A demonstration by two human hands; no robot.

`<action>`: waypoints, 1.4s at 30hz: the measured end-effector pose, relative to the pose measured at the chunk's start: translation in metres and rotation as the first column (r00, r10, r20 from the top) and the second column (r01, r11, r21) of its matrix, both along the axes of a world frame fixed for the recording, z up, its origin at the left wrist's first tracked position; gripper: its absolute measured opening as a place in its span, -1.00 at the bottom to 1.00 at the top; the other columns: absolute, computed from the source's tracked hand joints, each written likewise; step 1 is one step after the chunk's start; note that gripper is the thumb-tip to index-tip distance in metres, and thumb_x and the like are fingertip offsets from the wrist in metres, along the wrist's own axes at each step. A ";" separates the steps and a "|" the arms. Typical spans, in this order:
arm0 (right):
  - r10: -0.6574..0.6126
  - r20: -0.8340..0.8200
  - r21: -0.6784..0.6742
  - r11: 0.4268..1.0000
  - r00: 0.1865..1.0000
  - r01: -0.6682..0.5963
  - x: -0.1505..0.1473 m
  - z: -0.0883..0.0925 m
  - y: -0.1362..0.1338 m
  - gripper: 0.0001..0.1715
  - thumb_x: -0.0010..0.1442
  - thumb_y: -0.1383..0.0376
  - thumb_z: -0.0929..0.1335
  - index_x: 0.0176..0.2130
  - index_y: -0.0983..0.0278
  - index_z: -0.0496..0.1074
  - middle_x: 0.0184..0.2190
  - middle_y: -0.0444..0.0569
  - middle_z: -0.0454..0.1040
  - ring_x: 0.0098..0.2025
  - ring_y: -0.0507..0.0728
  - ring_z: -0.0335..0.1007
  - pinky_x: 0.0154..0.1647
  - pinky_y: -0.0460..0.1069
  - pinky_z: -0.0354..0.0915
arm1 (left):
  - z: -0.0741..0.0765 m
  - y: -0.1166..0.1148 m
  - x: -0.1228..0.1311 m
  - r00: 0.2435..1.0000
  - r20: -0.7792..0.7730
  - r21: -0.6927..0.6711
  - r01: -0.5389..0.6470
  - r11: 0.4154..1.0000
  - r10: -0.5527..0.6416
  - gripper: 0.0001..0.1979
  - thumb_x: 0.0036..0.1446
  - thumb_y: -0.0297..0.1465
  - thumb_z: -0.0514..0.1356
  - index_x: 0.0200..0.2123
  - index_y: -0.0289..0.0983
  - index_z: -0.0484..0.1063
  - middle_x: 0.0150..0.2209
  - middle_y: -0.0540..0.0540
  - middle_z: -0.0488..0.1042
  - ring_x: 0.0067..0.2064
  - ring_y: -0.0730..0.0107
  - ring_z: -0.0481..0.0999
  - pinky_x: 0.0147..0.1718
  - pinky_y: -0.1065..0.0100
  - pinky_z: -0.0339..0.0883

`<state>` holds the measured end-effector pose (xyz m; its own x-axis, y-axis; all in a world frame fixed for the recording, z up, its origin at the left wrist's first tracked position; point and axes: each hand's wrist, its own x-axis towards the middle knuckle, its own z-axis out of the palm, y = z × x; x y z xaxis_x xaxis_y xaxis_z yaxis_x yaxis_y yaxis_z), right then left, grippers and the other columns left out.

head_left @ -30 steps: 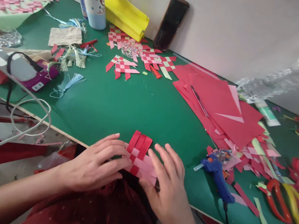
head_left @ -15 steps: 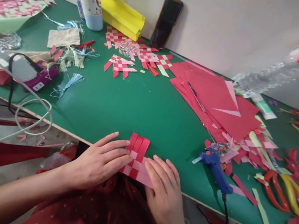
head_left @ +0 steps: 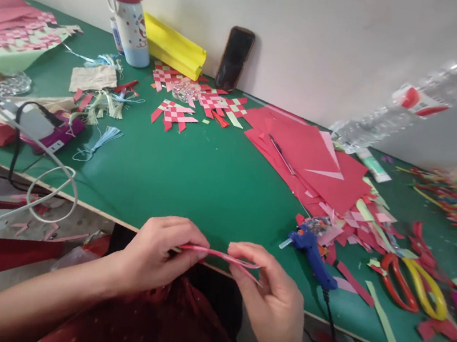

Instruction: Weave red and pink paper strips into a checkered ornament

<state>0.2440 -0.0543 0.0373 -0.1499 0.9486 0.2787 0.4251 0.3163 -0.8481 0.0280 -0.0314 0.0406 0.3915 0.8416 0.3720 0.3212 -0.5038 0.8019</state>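
Between my two hands a woven piece of red and pink paper strips [head_left: 219, 255] is held up edge-on, just above the table's front edge. My left hand [head_left: 166, 248] pinches its left end between thumb and fingers. On the other end, my right hand [head_left: 269, 284] grips the strips, which fan slightly apart there. The weave's faces are hidden from this angle. A blue glue gun [head_left: 314, 255] lies on the table to the right of my right hand.
Red paper sheets [head_left: 300, 153] with a pen lie at the back right, near scissors [head_left: 416, 287] and scraps. Finished-looking woven pieces [head_left: 173, 114] lie at the back middle. A bottle [head_left: 129, 28], a phone [head_left: 235, 58] and a blue tassel [head_left: 100, 142] stand or lie farther off. A white cable [head_left: 66, 183] loops at left.
The woven paper lay flat under both hands; now it is lifted and turned edge-on, pinched at both ends. The camera view has shifted a little right and up.
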 end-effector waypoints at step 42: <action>-0.105 -0.311 -0.409 0.912 0.945 -0.033 -0.031 -0.006 0.046 -0.54 0.20 0.07 0.39 0.03 0.19 0.33 -0.37 -0.14 0.45 -0.44 -0.01 0.35 -0.46 -0.11 0.30 | -0.013 0.032 -0.017 0.978 0.187 -0.752 0.084 0.654 0.090 -0.71 0.15 -0.22 0.22 -0.41 -0.37 0.46 -0.58 0.05 0.33 -0.58 0.60 0.19 -0.60 0.53 0.03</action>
<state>0.2125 -0.0088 0.0309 -0.0823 0.9914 -0.1018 0.1144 -0.0920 -0.9892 0.0107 0.0006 0.0278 0.3828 0.8649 -0.3247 0.1196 0.3021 0.9457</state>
